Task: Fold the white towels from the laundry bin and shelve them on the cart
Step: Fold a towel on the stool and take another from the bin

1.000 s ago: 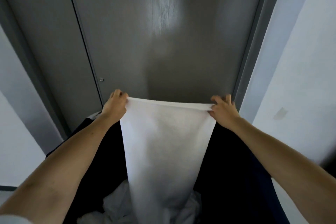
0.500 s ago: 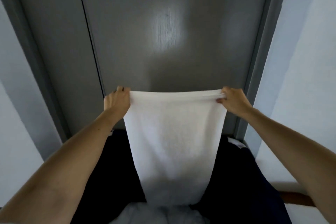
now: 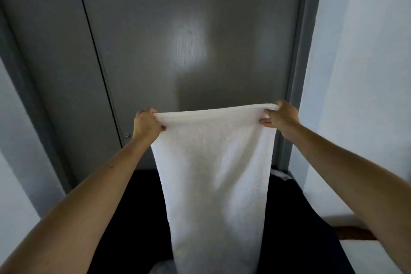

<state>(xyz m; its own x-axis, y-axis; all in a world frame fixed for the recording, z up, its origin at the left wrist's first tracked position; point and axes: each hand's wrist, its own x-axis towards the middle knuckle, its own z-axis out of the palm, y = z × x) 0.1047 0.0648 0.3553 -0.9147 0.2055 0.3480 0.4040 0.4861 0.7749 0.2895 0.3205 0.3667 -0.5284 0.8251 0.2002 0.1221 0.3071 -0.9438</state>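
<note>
Fingers [image 3: 145, 113] of the left hand [image 3: 146, 125] are curled over one top corner of a white towel [image 3: 213, 173], with the thumb pressed in beneath the hem, so the corner is pinched fast. The right hand [image 3: 282, 118] grips the other top corner the same way, its fingers folded over the bunched edge and the thumb underneath.

Both arms reach out straight toward a grey door [image 3: 178, 29], and the towel hangs in front of the door's lower half. Its top hem is pulled taut between the two hands and runs almost level, a little higher at the right hand's end. From there the cloth falls as one flat panel, narrowing slightly as it drops.

At the foot of the door stands a dark laundry bin [image 3: 138, 211]. The towel's lower part hangs down over the bin's opening, and its bottom edge is cut off by the frame. More white cloth [image 3: 161, 268] lies in the bin just beside the hanging panel. Another scrap of white [image 3: 281, 176] shows at the bin's far rim, close to the door's right jamb. A pale wall [image 3: 367, 73] runs beside that jamb.
</note>
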